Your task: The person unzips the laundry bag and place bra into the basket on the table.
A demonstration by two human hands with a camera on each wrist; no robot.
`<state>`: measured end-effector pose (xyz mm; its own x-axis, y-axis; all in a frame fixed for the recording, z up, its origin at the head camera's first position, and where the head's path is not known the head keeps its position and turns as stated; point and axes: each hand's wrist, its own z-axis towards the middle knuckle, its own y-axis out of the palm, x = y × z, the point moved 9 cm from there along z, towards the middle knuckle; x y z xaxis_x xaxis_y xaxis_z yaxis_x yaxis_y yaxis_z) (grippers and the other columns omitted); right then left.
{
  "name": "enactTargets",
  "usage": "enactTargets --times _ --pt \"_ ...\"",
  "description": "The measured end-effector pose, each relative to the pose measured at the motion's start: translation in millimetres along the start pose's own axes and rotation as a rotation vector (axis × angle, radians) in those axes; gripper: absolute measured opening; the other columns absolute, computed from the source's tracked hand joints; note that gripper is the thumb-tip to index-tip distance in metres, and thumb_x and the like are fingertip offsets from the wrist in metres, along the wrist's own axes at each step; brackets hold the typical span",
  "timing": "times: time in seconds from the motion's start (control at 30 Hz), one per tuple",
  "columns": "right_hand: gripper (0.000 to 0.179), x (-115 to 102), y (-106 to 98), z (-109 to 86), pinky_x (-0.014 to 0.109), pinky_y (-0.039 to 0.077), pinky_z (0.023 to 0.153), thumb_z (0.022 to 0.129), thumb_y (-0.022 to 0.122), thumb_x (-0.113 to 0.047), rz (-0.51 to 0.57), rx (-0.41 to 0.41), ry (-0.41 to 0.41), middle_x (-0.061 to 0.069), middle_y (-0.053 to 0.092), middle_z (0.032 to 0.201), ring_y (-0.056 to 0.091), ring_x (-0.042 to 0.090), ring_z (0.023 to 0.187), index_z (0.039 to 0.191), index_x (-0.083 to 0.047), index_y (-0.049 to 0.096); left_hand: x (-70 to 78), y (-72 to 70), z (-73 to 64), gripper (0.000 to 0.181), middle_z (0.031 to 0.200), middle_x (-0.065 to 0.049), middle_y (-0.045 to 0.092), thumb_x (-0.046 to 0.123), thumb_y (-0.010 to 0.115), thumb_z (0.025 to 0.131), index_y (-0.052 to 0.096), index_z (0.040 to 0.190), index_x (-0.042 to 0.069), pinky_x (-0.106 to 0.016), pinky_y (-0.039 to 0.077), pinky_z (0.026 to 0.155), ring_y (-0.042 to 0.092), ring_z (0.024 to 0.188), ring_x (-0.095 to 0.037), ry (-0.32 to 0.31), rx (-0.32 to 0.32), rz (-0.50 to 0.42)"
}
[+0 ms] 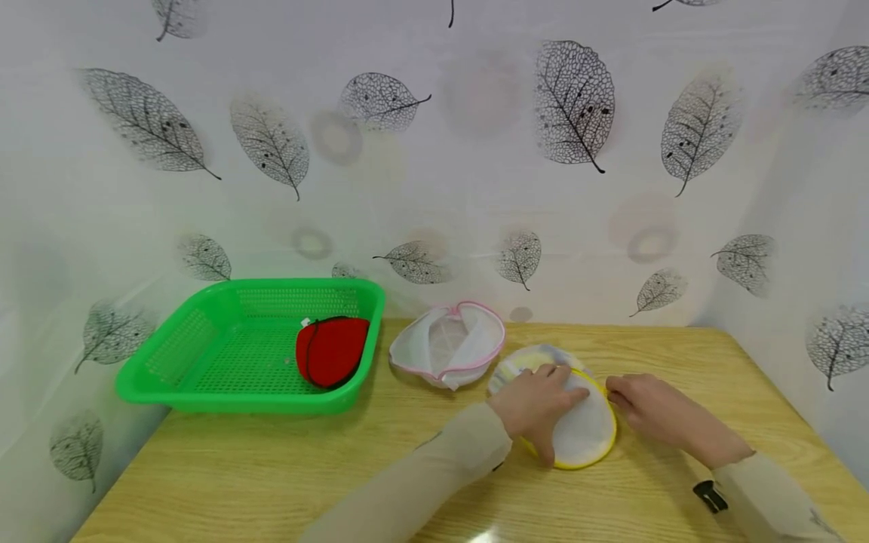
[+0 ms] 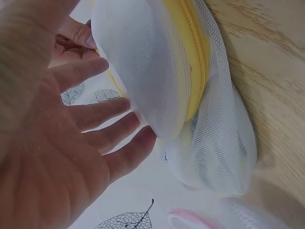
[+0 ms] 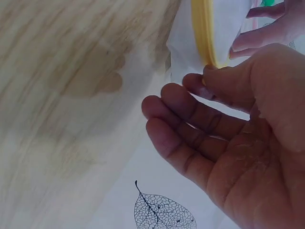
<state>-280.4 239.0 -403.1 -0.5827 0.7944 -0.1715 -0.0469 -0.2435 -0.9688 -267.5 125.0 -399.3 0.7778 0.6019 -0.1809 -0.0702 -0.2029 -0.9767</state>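
A white mesh laundry bag [image 1: 588, 433] with a yellow zipper edge [image 3: 202, 28] is between both hands on the right half of the table. My left hand [image 1: 543, 407] spreads over it, and in the left wrist view its fairly straight fingertips [image 2: 143, 138] touch the mesh. At the bag's right side, my right hand [image 1: 655, 411] pinches the yellow edge between thumb and index finger, the other fingers loosely bent. Paler mesh of the bag [image 2: 217, 148] bulges out beyond the yellow band in the left wrist view. The exact bit under the right fingertips is hidden.
Left of the hands stands a second white mesh bag [image 1: 414, 351] with pink trim. Farther left, a green plastic basket [image 1: 237, 403] holds a red pouch [image 1: 336, 351] with black edging. A leaf-patterned curtain [image 1: 434, 188] hangs behind the wooden table [image 1: 271, 475].
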Motion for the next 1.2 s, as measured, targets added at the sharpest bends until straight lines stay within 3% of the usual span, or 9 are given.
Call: enactTargets --times 0.3,0.6,0.83,1.2 --pt "0.021 5 9 10.6 0.023 0.036 0.058 0.100 0.058 -0.003 0.029 -0.082 0.061 -0.011 0.047 0.068 0.039 0.001 0.062 0.085 -0.017 0.055 -5.3 4.7 6.7 0.107 0.148 0.004 0.047 0.064 0.091 0.060 0.044 0.152 0.040 -0.031 0.052 0.098 0.050 0.129 -0.013 -0.025 -0.025 -0.084" --pt "0.025 4 9 10.4 0.023 0.035 0.059 0.095 0.066 -0.003 -0.015 -0.061 0.024 -0.012 0.045 0.068 0.036 0.002 0.063 0.080 -0.019 0.054 -7.8 10.2 9.6 0.104 0.147 0.008 0.046 0.068 0.090 0.060 0.047 0.150 0.040 -0.029 0.051 0.102 0.048 0.133 -0.013 -0.063 -0.071 -0.083" --pt "0.031 4 9 5.8 0.023 0.031 0.060 0.092 0.069 -0.002 -0.070 -0.034 0.001 -0.012 0.038 0.067 0.032 0.003 0.063 0.077 -0.019 0.049 -6.4 11.7 10.2 0.100 0.143 0.009 0.047 0.071 0.089 0.059 0.051 0.147 0.040 -0.027 0.053 0.097 0.050 0.129 -0.012 -0.058 -0.059 -0.067" --pt "0.024 7 7 3.3 0.027 0.043 0.054 0.088 0.072 0.001 -0.191 -0.029 -0.020 -0.007 0.055 0.074 0.050 0.007 0.062 0.082 -0.018 0.057 -7.6 11.0 8.8 0.101 0.146 0.009 0.046 0.071 0.088 0.060 0.050 0.148 0.039 -0.026 0.052 0.099 0.048 0.130 -0.011 -0.055 -0.079 -0.074"
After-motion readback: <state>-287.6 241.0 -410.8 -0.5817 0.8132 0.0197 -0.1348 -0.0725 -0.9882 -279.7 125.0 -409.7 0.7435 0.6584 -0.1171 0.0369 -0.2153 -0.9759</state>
